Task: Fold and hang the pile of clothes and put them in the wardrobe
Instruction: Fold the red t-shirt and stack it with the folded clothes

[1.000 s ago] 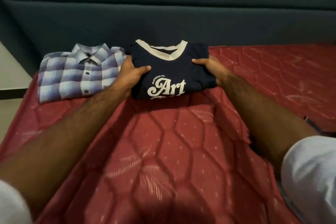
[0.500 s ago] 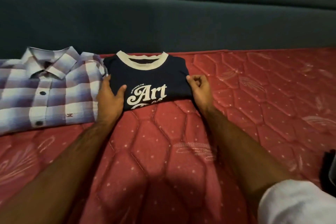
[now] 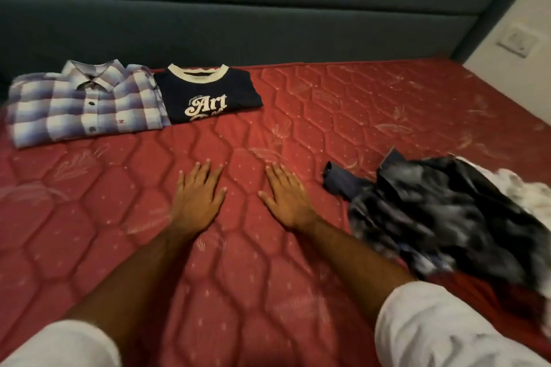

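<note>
**A:** so what's on the bed right now?

**B:** Big red quilted mattress (image 3: 343,116) takes up nearly everything, with a dark padded headboard (image 3: 238,15) running along its far edge. Using the mattress as the anchor: on its right side, close to the near edge, there's a messy pile of unfolded clothes (image 3: 441,217), mostly dark and blurry, with something white at its right end.

**A:** and the folded stuff?

**B:** Far left corner of the mattress, up against the headboard. A folded plaid shirt (image 3: 86,104) in blue and white, and just beside it on the right a folded navy t-shirt (image 3: 208,95) with "Art" printed on it and a cream collar. Their edges look like they touch.

**A:** hands?

**B:** Both in the middle of the mattress, well apart from the folded pair. Left hand (image 3: 198,197) and right hand (image 3: 284,195) are flat, palms down, fingers stretched out and holding nothing. White sleeves (image 3: 441,328) at the bottom.
</note>
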A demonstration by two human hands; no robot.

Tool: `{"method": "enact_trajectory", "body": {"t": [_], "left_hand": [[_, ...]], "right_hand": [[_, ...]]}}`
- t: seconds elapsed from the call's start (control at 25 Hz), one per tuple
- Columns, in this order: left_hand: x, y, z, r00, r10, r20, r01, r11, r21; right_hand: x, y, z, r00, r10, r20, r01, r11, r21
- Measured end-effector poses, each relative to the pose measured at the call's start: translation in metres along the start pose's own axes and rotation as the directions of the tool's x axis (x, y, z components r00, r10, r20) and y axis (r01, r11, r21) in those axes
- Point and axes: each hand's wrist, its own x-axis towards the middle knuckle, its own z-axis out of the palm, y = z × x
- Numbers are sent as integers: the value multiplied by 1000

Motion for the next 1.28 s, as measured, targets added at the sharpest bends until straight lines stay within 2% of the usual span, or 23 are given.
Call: {"method": "enact_trajectory", "body": {"t": [0.12,0.24,0.32,0.4,0.44,0.52,0.56,0.64,0.72,0.84,0.92,1.0,1.08,1.16,1.28], "left_hand": [[-87,55,-1,991,31,129,-39,997,63],[-149,100,-10,964,72,256,-89,994,58],[-153,123,-24,928,85,362,-88,996,-8],[-146,152,-41,889,120,443,-69,989,-128],[-143,169,-47,886,139,442,-49,977,-208],[-141,206,-49,876,240,418,-98,938,-332],[-143,226,-48,856,294,425,-138,922,-361],[-148,270,-41,818,368,441,-191,899,-395],[-155,307,-30,797,420,434,-208,866,-455],[-166,352,-18,779,490,390,-238,807,-540],[-168,372,-16,767,532,360,-226,748,-624],[-169,386,-24,773,541,331,-164,674,-720],[-172,395,-43,798,527,292,-72,565,-822],[-173,402,-75,848,490,202,-39,438,-898],[-164,409,-136,933,360,-21,-102,206,-973]], "right_hand": [[-102,-2,-7,996,2,93,-1,1000,-14],[-188,14,-33,977,-99,189,110,993,-49],[-225,34,-69,984,-119,130,139,979,-151],[-255,62,-118,999,0,-52,-14,962,-274],[-271,79,-140,986,97,-139,-134,950,-282],[-312,117,-164,920,302,-249,-358,907,-222],[-335,137,-162,886,398,-238,-443,879,-179],[-383,172,-143,820,564,-94,-571,817,-77],[-412,187,-122,787,616,-13,-615,787,53],[-409,184,-125,859,506,-78,-490,857,161],[-397,170,-144,889,442,-118,-384,861,333],[-391,149,-170,911,378,-164,-218,780,586],[-389,127,-201,916,342,-211,-35,592,805],[-387,105,-234,895,337,-291,111,466,878],[-376,71,-284,863,292,-413,278,407,870]]}}
